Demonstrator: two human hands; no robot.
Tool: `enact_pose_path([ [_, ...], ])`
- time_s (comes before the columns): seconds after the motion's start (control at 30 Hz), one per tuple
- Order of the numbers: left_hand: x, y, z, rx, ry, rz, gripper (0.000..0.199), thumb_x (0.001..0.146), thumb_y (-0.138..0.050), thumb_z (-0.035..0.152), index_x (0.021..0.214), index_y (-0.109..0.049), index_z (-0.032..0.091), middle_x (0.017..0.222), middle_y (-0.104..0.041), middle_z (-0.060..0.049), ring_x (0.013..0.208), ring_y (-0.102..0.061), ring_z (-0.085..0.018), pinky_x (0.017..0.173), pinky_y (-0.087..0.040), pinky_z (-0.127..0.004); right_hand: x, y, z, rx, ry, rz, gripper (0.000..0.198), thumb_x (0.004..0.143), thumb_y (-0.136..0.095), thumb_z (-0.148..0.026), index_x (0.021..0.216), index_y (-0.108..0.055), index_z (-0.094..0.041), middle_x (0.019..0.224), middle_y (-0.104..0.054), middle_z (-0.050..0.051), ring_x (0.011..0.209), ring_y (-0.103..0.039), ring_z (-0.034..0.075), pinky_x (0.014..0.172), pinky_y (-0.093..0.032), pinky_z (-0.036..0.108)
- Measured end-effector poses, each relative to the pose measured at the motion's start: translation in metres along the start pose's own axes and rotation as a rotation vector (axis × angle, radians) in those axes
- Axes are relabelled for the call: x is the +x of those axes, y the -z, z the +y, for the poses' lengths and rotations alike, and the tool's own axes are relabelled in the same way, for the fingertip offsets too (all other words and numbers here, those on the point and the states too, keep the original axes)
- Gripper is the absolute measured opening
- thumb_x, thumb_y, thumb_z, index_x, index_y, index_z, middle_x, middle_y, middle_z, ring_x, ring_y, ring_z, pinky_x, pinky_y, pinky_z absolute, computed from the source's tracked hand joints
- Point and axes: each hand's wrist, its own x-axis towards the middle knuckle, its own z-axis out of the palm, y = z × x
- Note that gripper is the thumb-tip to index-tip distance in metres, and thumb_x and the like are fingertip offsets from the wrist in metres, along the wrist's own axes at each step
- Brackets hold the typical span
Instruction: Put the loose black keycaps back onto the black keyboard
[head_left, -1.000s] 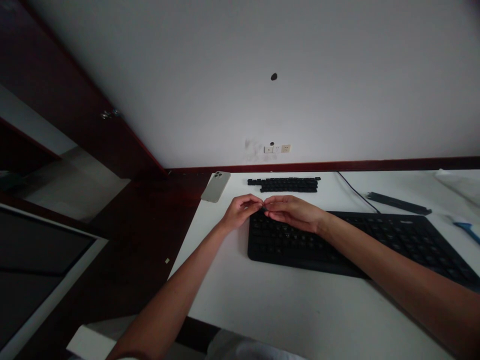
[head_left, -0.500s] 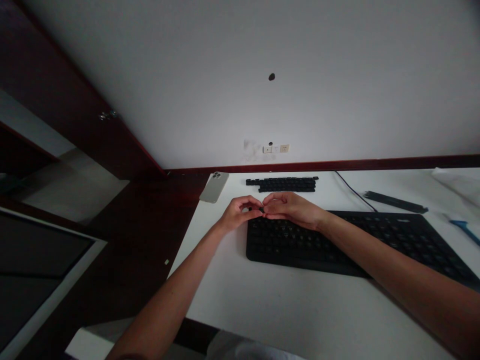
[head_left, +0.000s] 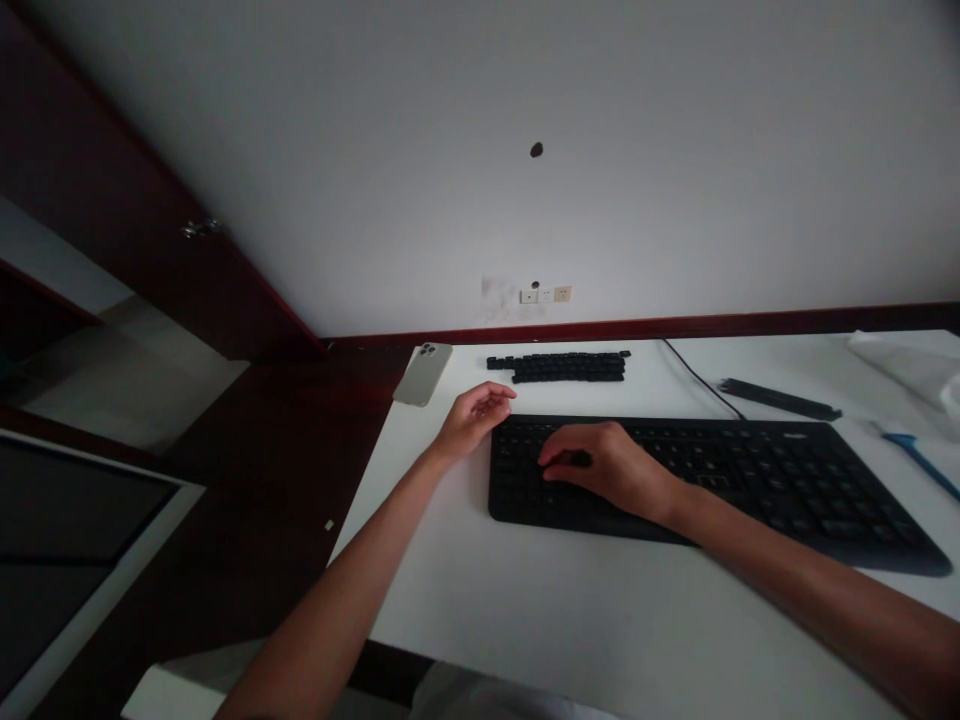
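Over the left part of a black keyboard point(head_left: 780, 470) my right hand point(head_left: 611, 465) reaches down, thumb and forefinger curled into a pinch close to the keys. What those fingertips hold, if anything, is lost against the dark keys. My left hand point(head_left: 472, 418) hovers by the keyboard's far left corner. Its fingers are loosely bent and apart from the thumb, with nothing seen between them. Behind the keyboard, loose black keycaps point(head_left: 570, 368) lie in tidy rows on the white table point(head_left: 570, 600).
A phone point(head_left: 424, 375) lies near the table's left edge. To the right are a long dark strip point(head_left: 780, 398), a blue-handled tool point(head_left: 922, 462) and crumpled white plastic point(head_left: 907, 365). A cable point(head_left: 697, 375) runs back from the keyboard toward the wall.
My hands were together over a small dark piece at the keyboard's far left corner. Now they are apart; the right has come down and nearer onto the keys, while the left has loosened.
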Motion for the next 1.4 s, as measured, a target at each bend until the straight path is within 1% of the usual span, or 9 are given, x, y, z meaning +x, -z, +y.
enact_pose_path([
  [0.07,0.000,0.000,-0.001,0.004,-0.009,0.007,0.034,0.088,-0.071,0.042,0.110,-0.069,0.016,0.105,-0.067,-0.008,0.098,-0.061,-0.018,0.088,-0.047,-0.028,-0.004,-0.003,0.003,-0.071,0.057,-0.007,0.009,0.088,-0.073,-0.031,0.093,-0.077,-0.025,0.100,-0.077,0.002,0.089,-0.072,0.020,0.084,-0.055,0.031],
  [0.17,-0.001,0.000,0.000,0.012,-0.005,0.011,0.034,0.088,-0.070,0.042,0.110,-0.069,0.016,0.104,-0.068,-0.007,0.096,-0.061,-0.018,0.086,-0.046,-0.027,-0.003,-0.004,0.005,-0.127,0.098,-0.015,0.009,0.090,-0.070,-0.029,0.096,-0.076,-0.024,0.103,-0.076,0.003,0.090,-0.071,0.019,0.085,-0.055,0.031],
  [0.37,0.000,-0.001,0.001,0.028,-0.007,-0.005,0.033,0.089,-0.069,0.042,0.109,-0.069,0.016,0.099,-0.067,-0.006,0.093,-0.060,-0.017,0.087,-0.046,-0.027,-0.004,-0.005,-0.002,-0.278,0.219,-0.071,0.018,0.097,-0.060,-0.023,0.101,-0.077,-0.024,0.106,-0.075,0.005,0.096,-0.070,0.020,0.088,-0.055,0.033],
  [0.6,0.000,0.000,0.000,0.037,-0.016,-0.011,0.032,0.089,-0.070,0.041,0.108,-0.070,0.016,0.101,-0.067,-0.007,0.095,-0.061,-0.018,0.089,-0.047,-0.029,-0.005,-0.002,-0.008,-0.306,0.191,-0.071,0.021,0.095,-0.058,-0.019,0.104,-0.077,-0.025,0.103,-0.076,0.004,0.094,-0.071,0.021,0.086,-0.056,0.033],
  [0.8,0.000,0.000,0.003,0.047,-0.020,-0.010,0.031,0.088,-0.070,0.041,0.107,-0.070,0.016,0.101,-0.068,-0.007,0.095,-0.062,-0.018,0.089,-0.048,-0.030,-0.004,-0.001,-0.006,-0.227,0.095,-0.008,0.022,0.090,-0.064,-0.020,0.107,-0.076,-0.026,0.106,-0.077,0.003,0.092,-0.073,0.021,0.086,-0.058,0.034],
  [1.03,-0.001,0.000,0.005,0.086,-0.015,-0.021,0.031,0.089,-0.068,0.041,0.109,-0.069,0.017,0.099,-0.067,-0.006,0.093,-0.060,-0.018,0.086,-0.047,-0.030,-0.004,-0.004,-0.005,-0.246,0.102,0.013,0.024,0.088,-0.065,-0.020,0.109,-0.076,-0.027,0.109,-0.077,0.003,0.096,-0.073,0.022,0.092,-0.057,0.036],
  [1.1,-0.001,0.000,0.005,0.122,-0.031,-0.033,0.033,0.088,-0.069,0.041,0.111,-0.069,0.018,0.102,-0.067,-0.007,0.094,-0.059,-0.019,0.086,-0.047,-0.030,-0.004,-0.004,-0.005,-0.256,0.113,0.006,0.024,0.088,-0.066,-0.019,0.107,-0.077,-0.027,0.107,-0.078,0.003,0.096,-0.073,0.022,0.091,-0.057,0.036],
  [1.23,-0.002,-0.001,0.006,0.189,-0.075,-0.076,0.038,0.087,-0.071,0.041,0.118,-0.067,0.021,0.120,-0.065,-0.008,0.103,-0.057,-0.021,0.091,-0.046,-0.032,-0.004,-0.006,-0.004,-0.261,0.152,0.013,0.023,0.088,-0.065,-0.019,0.106,-0.077,-0.026,0.106,-0.078,0.004,0.096,-0.073,0.022,0.091,-0.057,0.036],
  [1.4,-0.004,-0.001,0.009,0.234,-0.109,-0.124,0.039,0.088,-0.070,0.042,0.122,-0.066,0.023,0.125,-0.064,-0.009,0.105,-0.056,-0.022,0.094,-0.045,-0.034,-0.004,-0.005,-0.006,-0.315,0.181,-0.020,0.020,0.092,-0.062,-0.020,0.105,-0.076,-0.026,0.103,-0.077,0.004,0.095,-0.071,0.022,0.088,-0.056,0.034],
])
